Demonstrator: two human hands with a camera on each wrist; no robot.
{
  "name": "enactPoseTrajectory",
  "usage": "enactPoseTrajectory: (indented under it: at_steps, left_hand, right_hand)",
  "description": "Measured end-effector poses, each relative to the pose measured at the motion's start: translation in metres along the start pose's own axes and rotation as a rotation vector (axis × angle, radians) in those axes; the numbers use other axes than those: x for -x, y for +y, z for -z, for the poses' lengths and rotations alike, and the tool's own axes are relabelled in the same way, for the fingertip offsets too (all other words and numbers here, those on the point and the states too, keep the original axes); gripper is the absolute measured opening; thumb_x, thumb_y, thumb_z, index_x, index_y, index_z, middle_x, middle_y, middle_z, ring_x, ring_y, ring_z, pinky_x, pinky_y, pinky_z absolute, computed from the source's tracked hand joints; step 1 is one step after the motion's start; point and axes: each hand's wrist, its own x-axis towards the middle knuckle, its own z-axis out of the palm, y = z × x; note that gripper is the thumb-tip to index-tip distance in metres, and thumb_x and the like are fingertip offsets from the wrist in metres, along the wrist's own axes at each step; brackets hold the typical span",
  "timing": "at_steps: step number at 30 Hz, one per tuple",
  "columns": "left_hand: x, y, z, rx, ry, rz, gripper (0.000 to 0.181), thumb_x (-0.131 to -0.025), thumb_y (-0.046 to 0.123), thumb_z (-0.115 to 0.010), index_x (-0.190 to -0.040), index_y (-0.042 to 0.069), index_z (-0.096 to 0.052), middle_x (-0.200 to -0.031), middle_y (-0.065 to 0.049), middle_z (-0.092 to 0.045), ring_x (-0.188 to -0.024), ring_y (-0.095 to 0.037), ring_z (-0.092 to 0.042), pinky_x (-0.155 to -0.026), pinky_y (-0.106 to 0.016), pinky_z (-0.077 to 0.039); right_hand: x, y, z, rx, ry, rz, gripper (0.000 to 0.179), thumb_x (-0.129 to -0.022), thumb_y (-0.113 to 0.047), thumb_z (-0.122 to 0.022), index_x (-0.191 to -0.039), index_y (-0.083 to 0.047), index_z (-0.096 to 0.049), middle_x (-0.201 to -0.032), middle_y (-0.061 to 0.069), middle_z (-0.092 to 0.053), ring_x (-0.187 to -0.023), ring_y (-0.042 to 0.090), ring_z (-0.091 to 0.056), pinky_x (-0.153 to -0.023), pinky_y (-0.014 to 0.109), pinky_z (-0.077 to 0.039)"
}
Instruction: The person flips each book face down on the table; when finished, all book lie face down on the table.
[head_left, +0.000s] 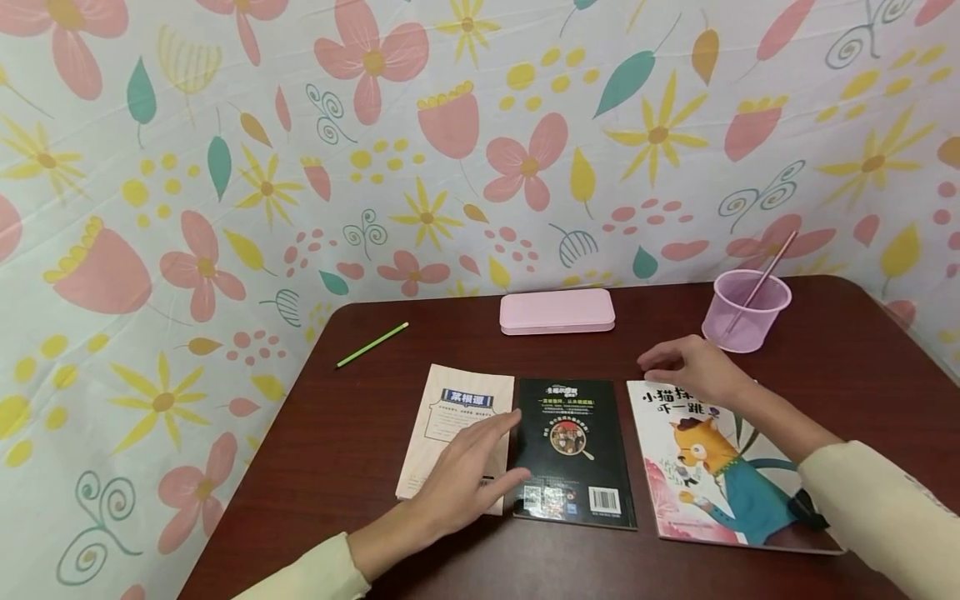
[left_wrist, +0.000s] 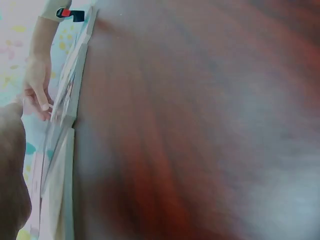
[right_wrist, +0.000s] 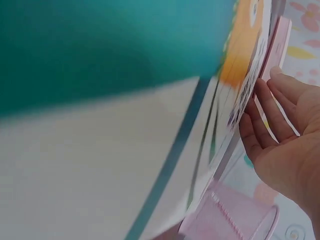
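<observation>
Three books lie side by side: a beige book (head_left: 465, 392), a black book (head_left: 540, 458) and a white picture book (head_left: 738, 492) with an orange animal in teal on its cover. My left hand (head_left: 465, 475), fingers extended, is over the beige book's lower right part, its fingertips and thumb tip at the black book's left edge. At the picture book's top edge is my right hand (head_left: 697, 371), fingers loosely bent with nothing between them. In the right wrist view, the fingers (right_wrist: 277, 117) appear beside the far edge of that book.
A pink pencil case (head_left: 557, 312) lies at the back middle of the dark wooden table (head_left: 337, 442). Behind the right hand stands a pink mesh cup (head_left: 738, 325) holding a pink pencil (head_left: 772, 262). A green pencil (head_left: 372, 344) lies at the back left, before a flower-patterned cloth (head_left: 450, 200).
</observation>
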Motion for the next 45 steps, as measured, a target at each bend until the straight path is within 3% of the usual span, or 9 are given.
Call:
enactPoseTrajectory:
  at_steps: [4,7,14,19,24,30,36,40,45]
  left_hand:
    - [-0.016,0.009,-0.005,-0.006,-0.043,0.004,0.083,-0.102,0.052,-0.069,-0.166,0.009,-0.036,-0.166,-0.010,-0.044,-0.153,-0.027,-0.041,-0.121,-0.054,-0.038]
    - [-0.027,0.016,-0.014,-0.031,-0.060,-0.018,0.090,-0.100,0.055,-0.070,-0.166,0.006,-0.032,-0.166,-0.015,-0.042,-0.152,-0.029,-0.041,-0.120,-0.053,-0.040]
    - [-0.054,0.037,-0.037,-0.055,-0.141,-0.030,0.104,-0.096,0.064,-0.071,-0.169,0.007,-0.022,-0.169,-0.015,-0.036,-0.154,-0.025,-0.038,-0.122,-0.044,-0.038]
    - [-0.070,0.051,-0.051,-0.031,-0.207,-0.008,0.113,-0.092,0.070,-0.070,-0.170,0.009,-0.018,-0.172,-0.013,-0.031,-0.158,-0.019,-0.029,-0.123,-0.041,-0.036]
    - [-0.081,0.061,-0.060,-0.023,-0.244,0.014,0.119,-0.088,0.073,-0.073,-0.170,0.008,-0.018,-0.173,-0.013,-0.029,-0.157,-0.020,-0.030,-0.119,-0.042,-0.041]
    - [-0.087,0.074,-0.068,-0.040,-0.275,0.071,0.125,-0.083,0.076,-0.076,-0.171,0.009,-0.018,-0.173,-0.009,-0.030,-0.156,-0.017,-0.032,-0.114,-0.039,-0.047]
    - [-0.082,0.086,-0.078,-0.084,-0.303,0.131,0.131,-0.078,0.083,-0.074,-0.170,0.008,-0.019,-0.172,-0.005,-0.031,-0.154,-0.018,-0.036,-0.114,-0.035,-0.046]
    - [-0.079,0.090,-0.082,-0.132,-0.308,0.124,0.134,-0.075,0.087,-0.072,-0.170,0.008,-0.021,-0.172,-0.006,-0.031,-0.155,-0.021,-0.035,-0.120,-0.032,-0.039]
    - [-0.077,0.093,-0.087,-0.194,-0.307,0.084,0.137,-0.073,0.091,-0.070,-0.169,0.006,-0.021,-0.173,-0.007,-0.030,-0.158,-0.019,-0.029,-0.124,-0.031,-0.031]
  right_hand:
    - [0.010,0.008,0.007,0.029,0.016,-0.014,0.031,-0.094,-0.011,-0.082,-0.121,0.002,-0.077,-0.114,0.019,-0.077,-0.100,0.033,-0.070,-0.081,0.027,-0.058]
    - [0.017,0.015,0.012,0.042,0.029,-0.027,0.031,-0.093,-0.010,-0.082,-0.121,0.002,-0.077,-0.113,0.019,-0.077,-0.095,0.030,-0.068,-0.075,0.022,-0.055]
    - [0.032,0.030,0.022,0.059,0.060,-0.042,0.030,-0.091,-0.010,-0.085,-0.118,0.003,-0.078,-0.108,0.019,-0.078,-0.088,0.027,-0.066,-0.069,0.022,-0.054]
    - [0.041,0.042,0.029,0.057,0.065,-0.082,0.034,-0.092,-0.014,-0.085,-0.121,0.002,-0.077,-0.110,0.019,-0.078,-0.092,0.026,-0.066,-0.070,0.021,-0.054]
    - [0.051,0.053,0.035,0.033,0.055,-0.096,0.041,-0.093,-0.018,-0.085,-0.127,-0.001,-0.075,-0.118,0.018,-0.076,-0.098,0.021,-0.067,-0.074,0.019,-0.056]
    - [0.063,0.073,0.044,-0.052,0.046,-0.053,0.051,-0.093,-0.013,-0.085,-0.139,-0.001,-0.067,-0.124,0.014,-0.075,-0.105,0.002,-0.065,-0.080,0.012,-0.053]
    - [0.075,0.092,0.053,-0.161,0.058,0.055,0.053,-0.090,0.004,-0.081,-0.140,0.005,-0.062,-0.122,-0.009,-0.075,-0.108,-0.010,-0.063,-0.080,0.011,-0.054]
    - [0.079,0.098,0.057,-0.140,0.073,0.051,0.049,-0.089,0.006,-0.081,-0.135,0.005,-0.064,-0.120,-0.016,-0.074,-0.105,-0.009,-0.063,-0.079,0.009,-0.052]
    - [0.080,0.097,0.060,-0.054,0.082,-0.003,0.043,-0.087,0.002,-0.085,-0.128,0.004,-0.070,-0.114,-0.007,-0.076,-0.098,-0.006,-0.064,-0.076,0.009,-0.051]
